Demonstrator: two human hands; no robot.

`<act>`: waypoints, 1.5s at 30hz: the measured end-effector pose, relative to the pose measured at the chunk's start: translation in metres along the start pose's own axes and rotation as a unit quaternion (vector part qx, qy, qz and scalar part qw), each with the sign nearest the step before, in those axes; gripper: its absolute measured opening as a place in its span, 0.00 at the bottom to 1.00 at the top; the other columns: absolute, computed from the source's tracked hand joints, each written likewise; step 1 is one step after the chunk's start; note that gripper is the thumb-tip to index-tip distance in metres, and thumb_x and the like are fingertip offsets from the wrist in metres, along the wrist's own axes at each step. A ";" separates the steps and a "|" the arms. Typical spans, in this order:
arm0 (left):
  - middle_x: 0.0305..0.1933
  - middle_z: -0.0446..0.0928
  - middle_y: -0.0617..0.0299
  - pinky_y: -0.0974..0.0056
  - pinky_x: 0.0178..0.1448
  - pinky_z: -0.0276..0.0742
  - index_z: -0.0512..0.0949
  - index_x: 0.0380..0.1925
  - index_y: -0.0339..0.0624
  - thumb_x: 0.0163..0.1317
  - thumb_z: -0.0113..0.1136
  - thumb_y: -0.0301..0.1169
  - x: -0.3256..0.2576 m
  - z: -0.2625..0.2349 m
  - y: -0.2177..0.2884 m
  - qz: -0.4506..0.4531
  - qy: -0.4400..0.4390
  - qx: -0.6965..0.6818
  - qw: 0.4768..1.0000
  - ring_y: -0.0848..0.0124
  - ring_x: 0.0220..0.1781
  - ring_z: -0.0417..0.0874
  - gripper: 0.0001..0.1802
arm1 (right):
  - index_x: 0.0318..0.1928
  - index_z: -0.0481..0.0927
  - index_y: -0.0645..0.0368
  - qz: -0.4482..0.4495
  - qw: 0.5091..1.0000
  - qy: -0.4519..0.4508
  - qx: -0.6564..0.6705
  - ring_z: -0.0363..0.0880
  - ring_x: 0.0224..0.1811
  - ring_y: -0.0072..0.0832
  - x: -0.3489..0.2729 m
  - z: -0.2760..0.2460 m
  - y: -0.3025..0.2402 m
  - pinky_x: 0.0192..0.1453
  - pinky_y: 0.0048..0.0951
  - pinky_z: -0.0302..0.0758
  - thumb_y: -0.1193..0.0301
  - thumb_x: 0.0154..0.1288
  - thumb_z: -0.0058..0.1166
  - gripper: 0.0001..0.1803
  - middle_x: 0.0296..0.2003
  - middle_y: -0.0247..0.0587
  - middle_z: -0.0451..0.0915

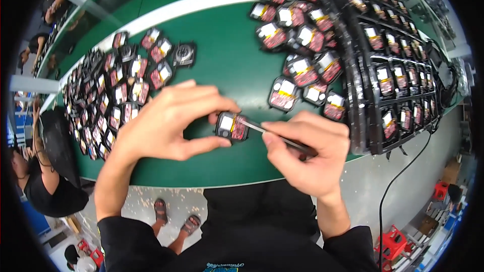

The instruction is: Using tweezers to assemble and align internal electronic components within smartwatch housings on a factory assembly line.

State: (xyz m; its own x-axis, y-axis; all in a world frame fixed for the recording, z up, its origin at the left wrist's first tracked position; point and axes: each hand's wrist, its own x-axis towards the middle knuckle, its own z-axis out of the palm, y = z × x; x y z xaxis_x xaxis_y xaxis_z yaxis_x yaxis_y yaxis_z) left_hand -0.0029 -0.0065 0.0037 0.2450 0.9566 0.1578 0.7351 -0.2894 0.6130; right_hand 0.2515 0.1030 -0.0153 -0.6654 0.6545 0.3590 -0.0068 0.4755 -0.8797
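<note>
A: A green counter (242, 168) crosses the workroom, bearing a left pile (113, 88) and a right pile (302, 35) of small black-cased units. What occupies the centre?

B: A single device (232, 128), near the counter's front edge and between the hands; its upturned face shows a white block, a yellow strip and red parts.

A: And the state of the hands?

B: The left hand (169, 121) pinches the device between thumb and fingers. The right hand (315, 153) is closed on a slim metal tool (254, 127), its tip at the red area; contact cannot be told.

A: Beside the right pile?

B: Black compartmented trays (355, 75), holding similar units.
</note>
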 end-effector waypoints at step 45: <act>0.36 0.86 0.51 0.56 0.47 0.82 0.88 0.58 0.37 0.72 0.68 0.23 0.015 -0.025 -0.005 -0.060 0.127 0.096 0.985 0.54 0.37 0.87 0.15 | 0.44 0.95 0.65 0.022 0.996 0.019 0.081 0.68 0.18 0.11 -0.003 0.000 0.003 0.22 0.20 0.58 0.82 0.63 0.73 0.08 0.23 0.30 0.81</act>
State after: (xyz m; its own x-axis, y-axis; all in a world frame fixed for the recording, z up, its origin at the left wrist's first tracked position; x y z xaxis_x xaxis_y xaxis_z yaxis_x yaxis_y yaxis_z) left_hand -0.0186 0.0098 0.0228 0.0012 0.9552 0.2961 0.8614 -0.1514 0.4848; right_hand 0.2538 0.1021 -0.0189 -0.6392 0.6961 0.3270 -0.1000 0.3463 -0.9328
